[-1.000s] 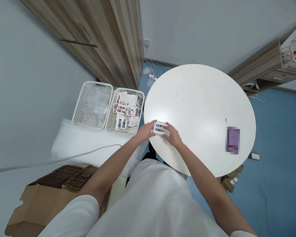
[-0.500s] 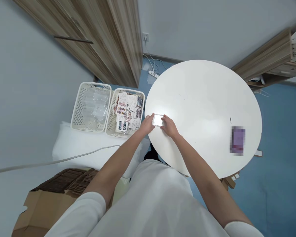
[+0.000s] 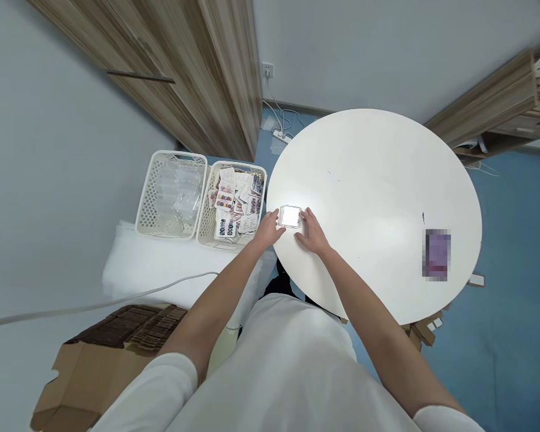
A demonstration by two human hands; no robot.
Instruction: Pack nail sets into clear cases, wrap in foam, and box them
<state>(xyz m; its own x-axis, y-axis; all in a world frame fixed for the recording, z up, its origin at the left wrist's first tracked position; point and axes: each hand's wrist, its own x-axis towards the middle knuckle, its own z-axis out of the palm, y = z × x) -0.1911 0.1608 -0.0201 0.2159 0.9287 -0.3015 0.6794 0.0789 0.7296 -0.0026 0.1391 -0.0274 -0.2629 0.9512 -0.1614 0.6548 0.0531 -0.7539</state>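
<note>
A small clear plastic packet [image 3: 290, 216] sits at the near left edge of the round white table [image 3: 378, 180]; glare hides what is inside it. My left hand [image 3: 269, 228] holds its left side with the fingertips. My right hand [image 3: 312, 230] grips its right side, fingers curled around the edge. Both hands rest low over the tabletop.
Two white baskets stand left of the table on a white pad: one [image 3: 171, 193] with clear bags, one [image 3: 232, 204] with several cards of small dark items. An open cardboard box [image 3: 112, 348] is at lower left. A purple blurred object [image 3: 437, 254] lies on the table's right.
The packet showed dark dots a second ago; now its face is washed out by glare. Both hands have stayed on the packet while the view shifted slightly.
</note>
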